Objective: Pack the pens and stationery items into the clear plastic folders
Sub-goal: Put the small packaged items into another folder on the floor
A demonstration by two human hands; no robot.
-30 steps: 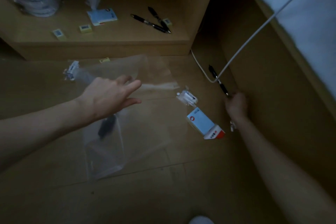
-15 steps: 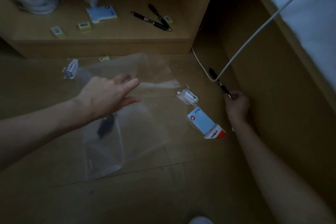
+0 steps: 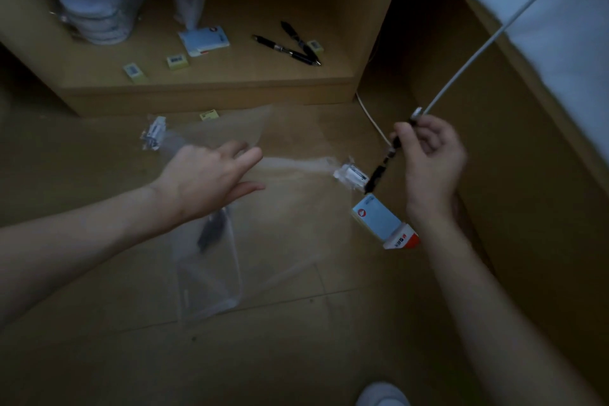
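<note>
The right hand (image 3: pixel 428 155) pinches a slim black pen (image 3: pixel 382 168), tip toward seven o'clock. The left hand (image 3: pixel 211 178) lies spread on the clear plastic folder (image 3: pixel 280 208).

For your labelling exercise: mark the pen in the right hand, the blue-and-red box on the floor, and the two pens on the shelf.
pen (image 3: pixel 384 163), head view, on its dark barrel.
blue-and-red box (image 3: pixel 379 216), head view, on its blue face.
two pens on the shelf (image 3: pixel 290 49), head view, on the longer pen's barrel.
</note>
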